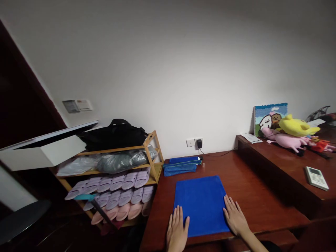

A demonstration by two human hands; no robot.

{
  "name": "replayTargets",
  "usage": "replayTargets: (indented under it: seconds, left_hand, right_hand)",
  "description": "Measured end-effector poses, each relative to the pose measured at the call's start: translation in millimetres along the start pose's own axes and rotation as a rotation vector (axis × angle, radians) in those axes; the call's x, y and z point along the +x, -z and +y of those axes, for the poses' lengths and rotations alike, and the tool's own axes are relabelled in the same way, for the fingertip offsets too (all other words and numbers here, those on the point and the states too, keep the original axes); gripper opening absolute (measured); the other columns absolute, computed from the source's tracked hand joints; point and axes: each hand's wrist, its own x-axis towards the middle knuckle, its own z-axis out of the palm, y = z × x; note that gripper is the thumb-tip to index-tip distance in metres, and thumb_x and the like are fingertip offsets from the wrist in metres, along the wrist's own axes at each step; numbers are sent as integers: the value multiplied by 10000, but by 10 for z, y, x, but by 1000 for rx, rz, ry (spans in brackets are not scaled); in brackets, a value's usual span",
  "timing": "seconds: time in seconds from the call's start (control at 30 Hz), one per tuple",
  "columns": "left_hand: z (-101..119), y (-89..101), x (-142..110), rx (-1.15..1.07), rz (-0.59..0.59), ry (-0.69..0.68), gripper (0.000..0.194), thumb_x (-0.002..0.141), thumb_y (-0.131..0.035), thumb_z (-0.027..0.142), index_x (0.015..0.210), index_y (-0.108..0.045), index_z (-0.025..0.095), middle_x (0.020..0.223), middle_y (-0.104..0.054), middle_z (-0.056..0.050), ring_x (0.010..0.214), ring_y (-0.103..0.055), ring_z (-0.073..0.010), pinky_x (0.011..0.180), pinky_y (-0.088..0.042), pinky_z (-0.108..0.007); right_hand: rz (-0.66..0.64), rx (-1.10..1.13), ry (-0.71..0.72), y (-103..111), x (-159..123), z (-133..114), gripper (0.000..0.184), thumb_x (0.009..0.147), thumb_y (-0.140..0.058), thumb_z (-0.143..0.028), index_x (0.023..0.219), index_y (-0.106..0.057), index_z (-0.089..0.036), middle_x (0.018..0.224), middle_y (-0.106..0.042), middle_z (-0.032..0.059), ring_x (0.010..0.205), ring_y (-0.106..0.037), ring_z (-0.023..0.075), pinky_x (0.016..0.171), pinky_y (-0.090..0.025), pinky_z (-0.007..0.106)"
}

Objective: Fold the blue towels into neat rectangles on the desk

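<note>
A blue cloth (201,203) lies spread flat, roughly square, on the reddish-brown wooden desk (252,196). My left hand (177,229) rests palm down over the cloth's near left edge, its fingers stretched out and pointing away from me. On the opposite side, my right hand (235,215) lies flat at the lower right edge, fingertips touching the border of the cloth. Neither hand grips anything. Behind the cloth, near the wall, sit folded blue cloths (181,168) with a greenish cord or edging across them.
Left of the desk stands a wooden rack (153,154) with several slippers (118,181) and a black bag (115,134) on top. A black plug (199,143) sits in the wall socket. On the raised right surface are plush toys (286,140), a picture (271,117) and a white remote (316,177).
</note>
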Motion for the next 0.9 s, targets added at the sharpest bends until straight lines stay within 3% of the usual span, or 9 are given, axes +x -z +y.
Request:
replayTargets:
  seconds: [0.1,0.37,0.53,0.6,0.67,0.8,0.9]
  left_hand:
    - [-104,13,-71,-6,26,1,717,1073,-231,577,1648,-281,153,1714,-234,-72,1588,-254,-275,1298,-295,-500]
    - [-77,-55,-45,5,50,3,713,1070,-253,544,1634,-312,112,1711,-241,-87,1586,-256,-262,1300,-292,-472]
    - [-100,-67,-15,-9,83,-11,685,1067,-308,528,1649,-291,167,1701,-280,-84,1574,-284,-286,1295,-306,-516]
    - [70,-39,25,-20,117,-38,655,1074,-308,493,1651,-286,182,1693,-304,-84,1568,-303,-289,1292,-312,-533]
    - [397,9,73,-55,113,-113,621,1088,-277,464,1647,-299,195,1689,-317,-74,1564,-318,-281,1285,-333,-529]
    - [1268,86,135,-144,-9,-349,619,1098,-221,482,1653,-269,210,1708,-258,-41,1583,-276,-259,1293,-332,-487]
    - [1687,74,132,-179,-100,-445,621,1098,-186,480,1661,-204,218,1715,-219,-30,1595,-241,-251,1307,-304,-488]
  right_hand:
    - [11,-1,0,-25,-39,17,701,1042,-204,-484,1637,-300,-127,1703,-271,44,1597,-234,243,1314,-209,490]
    - [104,4,57,-252,-260,76,684,1058,-237,-491,1621,-356,-121,1687,-310,60,1583,-280,261,1305,-255,511]
    - [137,13,74,-280,-259,76,666,1067,-246,-482,1615,-379,-127,1682,-322,69,1579,-287,262,1301,-279,504]
    - [139,14,72,-280,-254,72,666,1070,-244,-480,1615,-373,-118,1684,-316,72,1579,-287,260,1303,-277,501]
    - [138,11,72,-272,-257,69,665,1070,-249,-476,1613,-373,-114,1685,-313,74,1579,-286,263,1305,-275,502]
    - [126,6,83,-242,-273,77,659,1070,-253,-473,1612,-379,-120,1682,-320,71,1581,-280,268,1305,-273,499]
    - [105,-1,106,-227,-281,87,647,1064,-262,-442,1613,-375,-120,1687,-308,69,1584,-270,270,1305,-274,498]
